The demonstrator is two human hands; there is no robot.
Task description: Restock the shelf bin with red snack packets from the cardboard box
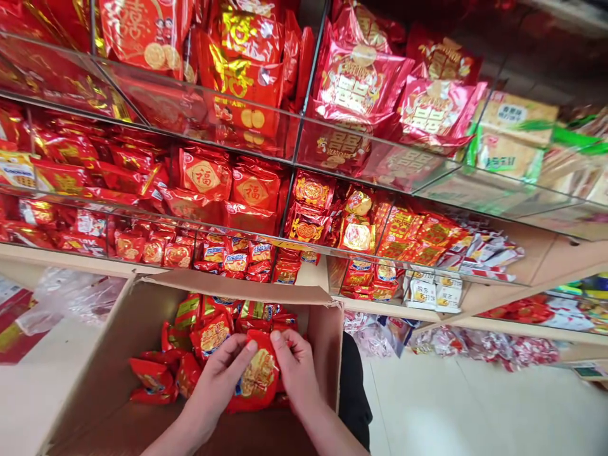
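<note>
Over an open cardboard box [102, 367], both my hands grip one red snack packet [260, 377] with a gold picture on its front. My left hand [221, 373] pinches its left upper edge between thumb and fingers. On the opposite edge, the thumb and fingers of my right hand [295, 367] are closed in the same way. Beneath and behind lie several similar red packets [211, 334] in the box, some overlapping. Part of the pile is hidden by my hands and the held packet.
Tiered shelves with clear dividers [299, 136] rise ahead, filled with red, pink and green-edged packets. A cardboard flap [237, 288] stands against the lowest shelf. Plastic bags [76, 297] lie on the floor at left, and more bagged goods [484, 345] sit under the shelf at right.
</note>
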